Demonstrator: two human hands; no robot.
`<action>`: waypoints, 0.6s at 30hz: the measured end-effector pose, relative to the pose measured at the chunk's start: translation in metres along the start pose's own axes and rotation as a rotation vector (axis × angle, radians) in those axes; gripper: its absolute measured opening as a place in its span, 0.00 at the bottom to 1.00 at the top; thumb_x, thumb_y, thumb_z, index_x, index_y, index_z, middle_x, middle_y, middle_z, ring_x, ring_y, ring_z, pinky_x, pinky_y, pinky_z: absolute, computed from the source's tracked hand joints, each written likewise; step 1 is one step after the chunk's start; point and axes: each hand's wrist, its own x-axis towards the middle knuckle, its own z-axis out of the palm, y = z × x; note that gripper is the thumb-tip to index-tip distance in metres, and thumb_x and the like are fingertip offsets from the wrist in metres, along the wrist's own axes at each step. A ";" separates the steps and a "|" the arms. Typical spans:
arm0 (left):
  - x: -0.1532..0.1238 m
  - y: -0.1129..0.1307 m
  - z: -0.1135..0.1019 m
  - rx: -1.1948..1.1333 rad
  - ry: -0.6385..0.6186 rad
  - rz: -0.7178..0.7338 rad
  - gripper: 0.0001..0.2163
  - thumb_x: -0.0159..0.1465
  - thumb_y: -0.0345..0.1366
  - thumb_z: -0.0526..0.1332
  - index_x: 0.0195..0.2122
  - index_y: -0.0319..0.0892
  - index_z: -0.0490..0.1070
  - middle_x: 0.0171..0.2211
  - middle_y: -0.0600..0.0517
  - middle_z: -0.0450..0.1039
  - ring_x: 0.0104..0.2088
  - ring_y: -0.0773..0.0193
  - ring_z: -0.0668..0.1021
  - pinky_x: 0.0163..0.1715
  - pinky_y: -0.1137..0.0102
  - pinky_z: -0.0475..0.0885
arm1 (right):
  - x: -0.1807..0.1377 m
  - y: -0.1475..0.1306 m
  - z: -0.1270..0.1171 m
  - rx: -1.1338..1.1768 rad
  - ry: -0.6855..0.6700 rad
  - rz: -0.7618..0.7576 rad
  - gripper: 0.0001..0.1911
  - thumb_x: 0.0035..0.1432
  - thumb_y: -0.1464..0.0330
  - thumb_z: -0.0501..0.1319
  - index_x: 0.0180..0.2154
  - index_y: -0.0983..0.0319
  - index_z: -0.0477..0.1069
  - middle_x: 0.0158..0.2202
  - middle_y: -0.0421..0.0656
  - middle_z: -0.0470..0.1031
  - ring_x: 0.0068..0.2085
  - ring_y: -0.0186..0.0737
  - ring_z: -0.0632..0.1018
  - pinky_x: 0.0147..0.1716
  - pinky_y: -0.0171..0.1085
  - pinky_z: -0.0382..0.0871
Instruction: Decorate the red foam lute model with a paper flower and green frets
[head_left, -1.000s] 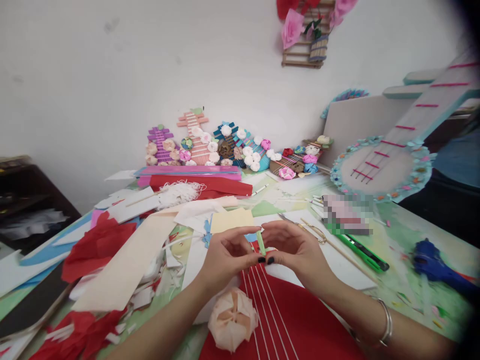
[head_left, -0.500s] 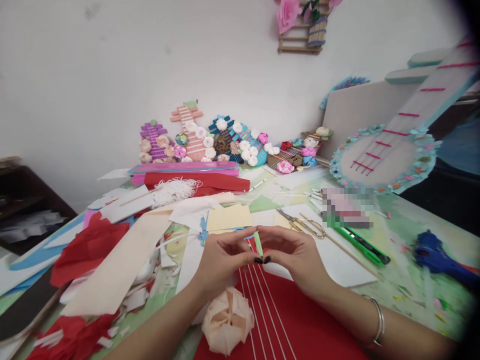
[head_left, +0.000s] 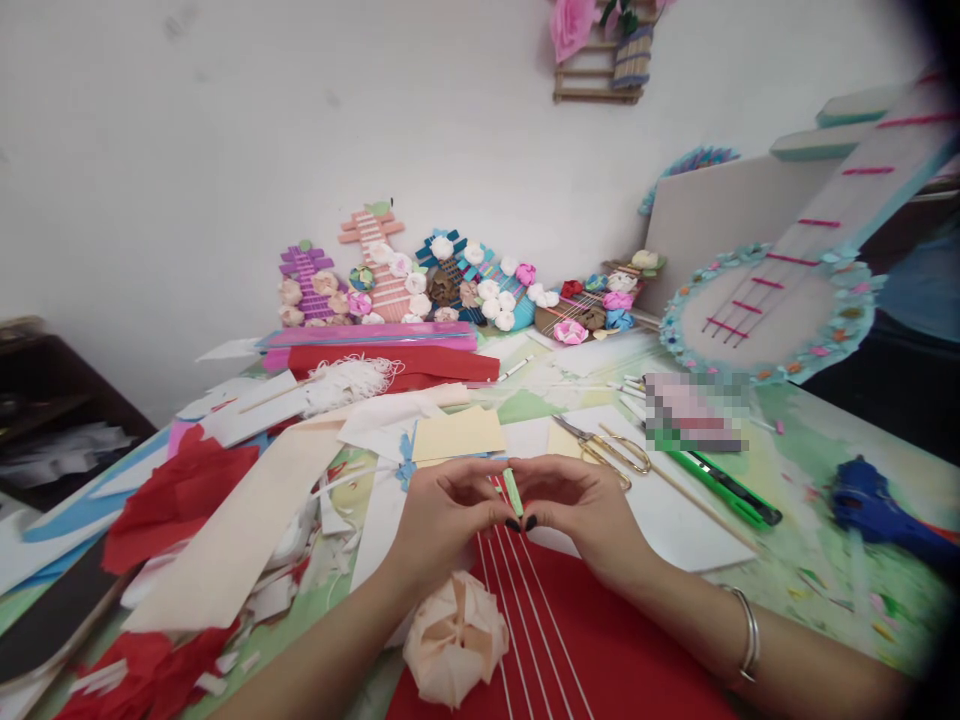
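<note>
Both of my hands meet over the middle of the table and pinch a small light-green paper strip (head_left: pixel 513 490) between their fingertips. My left hand (head_left: pixel 444 520) holds its left side and my right hand (head_left: pixel 581 505) its right side, thumbs touching below. Under them lies a red paper shape (head_left: pixel 592 650) with several white strings stretched across it. A peach paper flower (head_left: pixel 454 650) rests just left of the red shape, close to my left forearm.
Gold scissors (head_left: pixel 607 448), a green utility knife (head_left: pixel 724 490) and a blue glue gun (head_left: pixel 874 510) lie to the right. Red, cream and white paper scraps (head_left: pixel 225 500) crowd the left side. Small flower-decorated paper guitars (head_left: pixel 450 290) line the wall; a large cardboard guitar (head_left: pixel 772 310) leans at right.
My hands have come slightly lower and closer together with the green strip still pinched. The view has tilted a little.
</note>
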 end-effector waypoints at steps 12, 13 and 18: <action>0.000 -0.004 -0.001 -0.023 -0.041 0.027 0.13 0.45 0.22 0.66 0.33 0.40 0.73 0.18 0.56 0.75 0.20 0.67 0.77 0.26 0.74 0.73 | 0.001 0.000 0.001 0.054 -0.055 0.025 0.19 0.40 0.78 0.68 0.38 0.60 0.74 0.34 0.42 0.79 0.36 0.40 0.79 0.35 0.38 0.76; 0.000 -0.004 -0.001 -0.023 -0.045 0.024 0.13 0.45 0.22 0.66 0.32 0.40 0.72 0.18 0.56 0.75 0.20 0.67 0.76 0.26 0.73 0.73 | 0.000 0.000 0.001 0.055 -0.060 0.029 0.19 0.40 0.78 0.68 0.38 0.60 0.74 0.34 0.42 0.79 0.36 0.40 0.79 0.35 0.38 0.76; 0.000 -0.002 -0.002 -0.007 -0.039 0.009 0.12 0.44 0.22 0.66 0.30 0.39 0.70 0.18 0.55 0.75 0.20 0.65 0.76 0.26 0.72 0.72 | 0.000 -0.001 0.000 0.037 -0.074 0.044 0.18 0.41 0.78 0.67 0.38 0.60 0.75 0.34 0.42 0.79 0.34 0.38 0.79 0.35 0.36 0.76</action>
